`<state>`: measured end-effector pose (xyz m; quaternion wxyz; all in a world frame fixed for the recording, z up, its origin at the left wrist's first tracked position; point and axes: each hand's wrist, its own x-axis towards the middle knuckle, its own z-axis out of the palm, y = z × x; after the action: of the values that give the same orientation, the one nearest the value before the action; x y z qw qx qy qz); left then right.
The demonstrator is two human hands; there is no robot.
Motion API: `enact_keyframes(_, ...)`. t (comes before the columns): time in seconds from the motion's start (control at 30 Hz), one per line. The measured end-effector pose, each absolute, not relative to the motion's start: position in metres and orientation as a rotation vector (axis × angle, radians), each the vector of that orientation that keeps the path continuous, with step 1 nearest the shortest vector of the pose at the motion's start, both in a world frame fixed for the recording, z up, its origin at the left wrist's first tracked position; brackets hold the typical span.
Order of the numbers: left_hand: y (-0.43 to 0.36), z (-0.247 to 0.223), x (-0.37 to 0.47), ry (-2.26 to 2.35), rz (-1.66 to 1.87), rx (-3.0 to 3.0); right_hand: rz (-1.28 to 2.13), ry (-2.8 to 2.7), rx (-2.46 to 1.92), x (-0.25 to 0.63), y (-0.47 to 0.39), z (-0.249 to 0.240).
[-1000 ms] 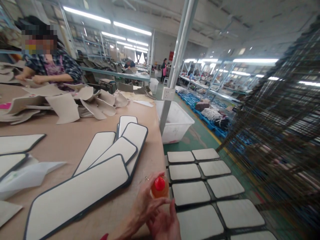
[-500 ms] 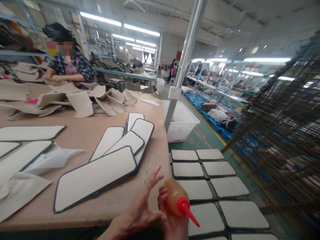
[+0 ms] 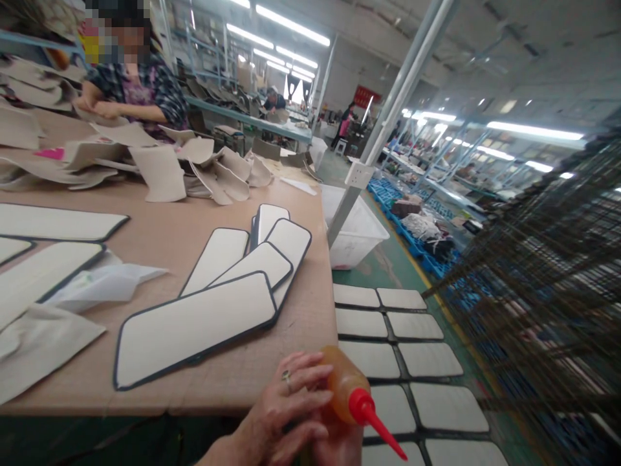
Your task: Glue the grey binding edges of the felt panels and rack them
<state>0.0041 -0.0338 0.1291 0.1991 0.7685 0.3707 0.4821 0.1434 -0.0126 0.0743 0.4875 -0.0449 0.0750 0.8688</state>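
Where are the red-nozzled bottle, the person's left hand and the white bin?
Red-nozzled bottle (image 3: pixel 347 386): head view, on its amber body.
Left hand (image 3: pixel 285 406): head view, on the back of the hand.
White bin (image 3: pixel 358 248): head view, on its outer wall.

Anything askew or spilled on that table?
The piled panels on the table lie askew, overlapping at different angles, unlike the pads in rows beside it. Crumpled white sheeting lies left of the pile. No spill shows.
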Motion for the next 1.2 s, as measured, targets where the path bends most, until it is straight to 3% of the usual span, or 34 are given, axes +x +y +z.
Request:
enact_keyframes(0.17, -0.031, 0.126, -0.014, 1.297, 1.627, 1.688, 1.878, 0.439, -0.575, 0.127, 0.001, 0.105)
enact_keyframes(0.33, -0.022, 0.118, -0.033, 1.314, 1.698, 1.634, 1.817, 0.708, -0.587, 0.109, 0.013, 0.125)
enact_keyframes(0.63, -0.017, 0.107, -0.053, 1.371, 1.570, 1.447, 1.682, 0.325, -0.823, 0.081, 0.017, 0.118)
enact_keyframes(1.2, -0.011, 0.120, -0.040, 1.434, 1.461, 1.506, 1.968, 0.242, -0.541, 0.085, 0.007, 0.117)
